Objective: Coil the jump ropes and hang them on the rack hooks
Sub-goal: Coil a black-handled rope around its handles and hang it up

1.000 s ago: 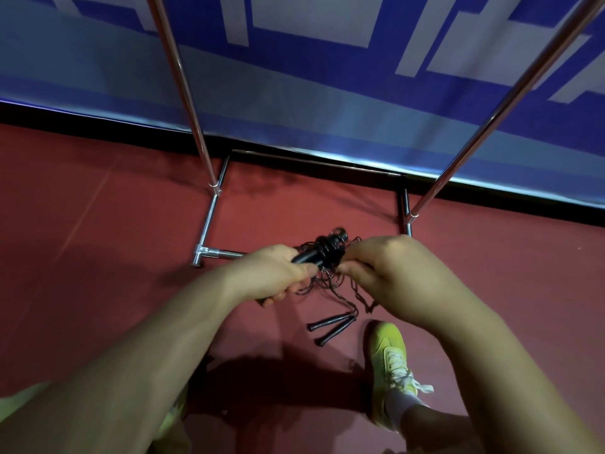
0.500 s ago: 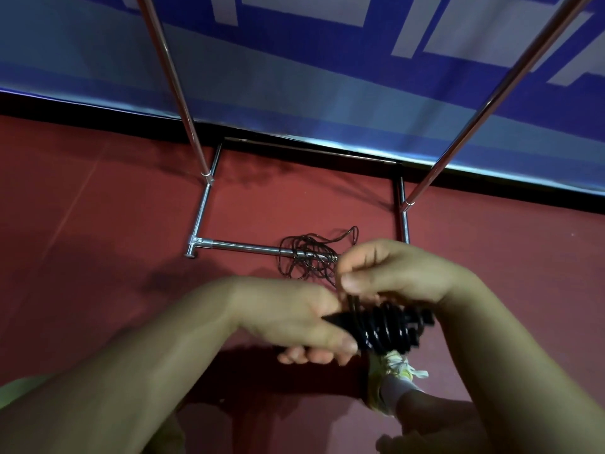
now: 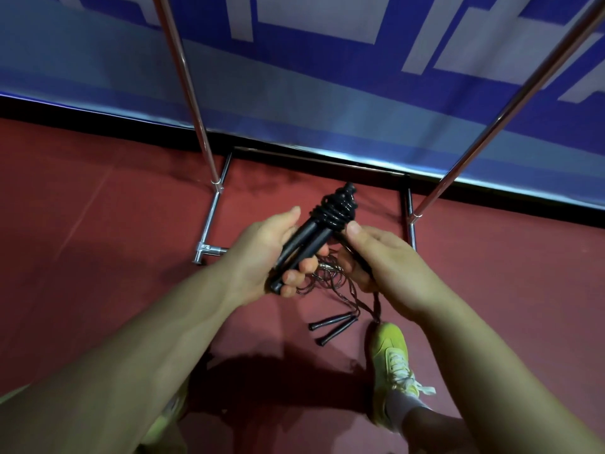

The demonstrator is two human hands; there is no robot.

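The coiled jump rope point(image 3: 330, 221), black cord wound tight around its paired handles, is being held above the red floor point(image 3: 82, 257), tilting up toward the rack base point(image 3: 212, 224). The left hand point(image 3: 262, 257) is gripping the handles, fingers curling underneath, thumb lying along the side. The right hand point(image 3: 383, 257) is pinching the cord just below the winding. A second jump rope point(image 3: 334, 326) is lying loose on the floor beside a yellow-green shoe point(image 3: 389, 358).
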